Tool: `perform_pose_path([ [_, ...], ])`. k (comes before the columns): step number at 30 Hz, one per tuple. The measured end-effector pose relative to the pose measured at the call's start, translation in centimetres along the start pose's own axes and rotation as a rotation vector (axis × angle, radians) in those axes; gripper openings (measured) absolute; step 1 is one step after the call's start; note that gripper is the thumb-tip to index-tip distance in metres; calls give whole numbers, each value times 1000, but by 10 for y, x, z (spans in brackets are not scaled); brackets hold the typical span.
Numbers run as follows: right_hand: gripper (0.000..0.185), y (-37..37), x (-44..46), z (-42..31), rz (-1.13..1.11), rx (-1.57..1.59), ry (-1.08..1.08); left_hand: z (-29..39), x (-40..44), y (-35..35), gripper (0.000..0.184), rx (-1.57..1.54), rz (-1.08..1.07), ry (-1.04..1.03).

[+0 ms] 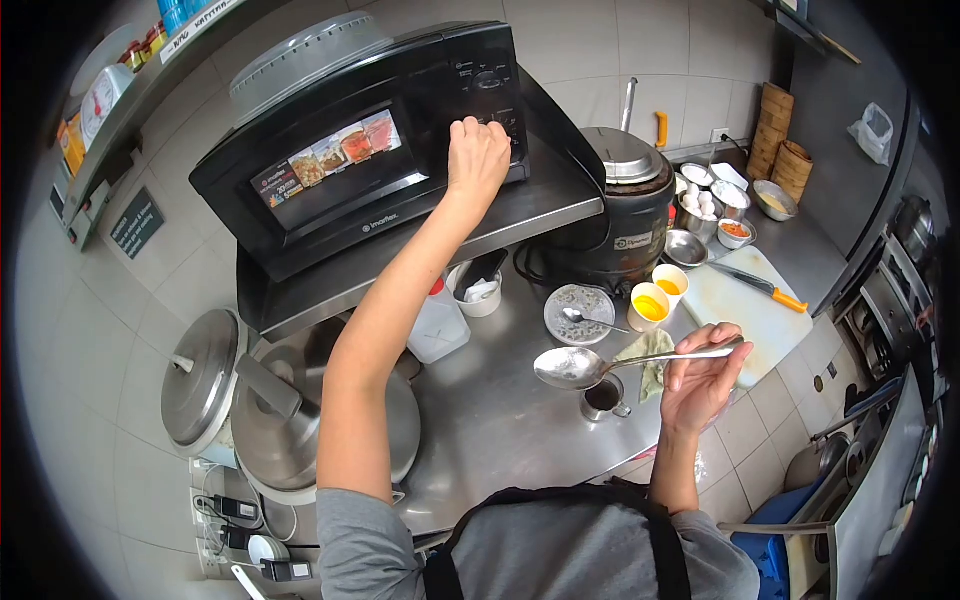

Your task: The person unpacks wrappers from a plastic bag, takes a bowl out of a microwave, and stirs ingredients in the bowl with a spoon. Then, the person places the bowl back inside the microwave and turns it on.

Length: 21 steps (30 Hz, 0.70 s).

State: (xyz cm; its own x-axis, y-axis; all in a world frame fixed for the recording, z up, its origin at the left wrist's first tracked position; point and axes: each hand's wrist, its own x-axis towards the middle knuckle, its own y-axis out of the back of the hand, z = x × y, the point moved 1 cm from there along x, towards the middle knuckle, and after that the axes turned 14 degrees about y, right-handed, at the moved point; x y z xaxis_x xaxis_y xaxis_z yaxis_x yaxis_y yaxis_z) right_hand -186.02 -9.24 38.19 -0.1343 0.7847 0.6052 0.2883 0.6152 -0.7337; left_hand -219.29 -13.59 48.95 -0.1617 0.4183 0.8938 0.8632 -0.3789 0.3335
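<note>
My left hand [478, 158] reaches up to the control panel of a black microwave [340, 160]. Its fingers are closed at the lower dial markings and cover what looks like the lower knob; the upper knob [487, 80] shows above them. In my right hand [703, 378] a large metal spoon [570, 368] is held by its handle, with the bowl pointing left over the counter. Below the spoon stands a small metal cup [604, 397] of dark liquid. A folded cloth [652, 372] lies beside it. Two paper cups [650, 306] of yellow liquid stand close behind.
A plate [580, 314] carries a smaller spoon. The white cutting board [755, 310] holds an orange-handled knife [765, 287]. A big lidded cooker [620, 215], a bowl of eggs [700, 208] and a plastic jug [438, 328] stand around. Large pots [300, 400] are at left.
</note>
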Motion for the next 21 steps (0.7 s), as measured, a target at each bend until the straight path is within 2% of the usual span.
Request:
perform_pose_path([
  [7,38,1,-2,-4,13,-15,14,2,3,1,24,110,-12,-76],
  [10,38,-1,-4,-7,13,-10,14,2,5,1,8,136,-77,-110],
  [15,38,-5,-6,-13,-13,11,25,-9,6,8,30,-3,-63,-119],
  [16,38,-5,-7,-15,-18,18,26,-13,9,14,36,-60,-67,-119],
  [17,39,-4,-7,-16,-26,26,29,-17,13,19,50,-108,-20,-91],
  [21,39,-7,-6,-16,-7,13,30,-47,55,55,29,-334,253,-17],
])
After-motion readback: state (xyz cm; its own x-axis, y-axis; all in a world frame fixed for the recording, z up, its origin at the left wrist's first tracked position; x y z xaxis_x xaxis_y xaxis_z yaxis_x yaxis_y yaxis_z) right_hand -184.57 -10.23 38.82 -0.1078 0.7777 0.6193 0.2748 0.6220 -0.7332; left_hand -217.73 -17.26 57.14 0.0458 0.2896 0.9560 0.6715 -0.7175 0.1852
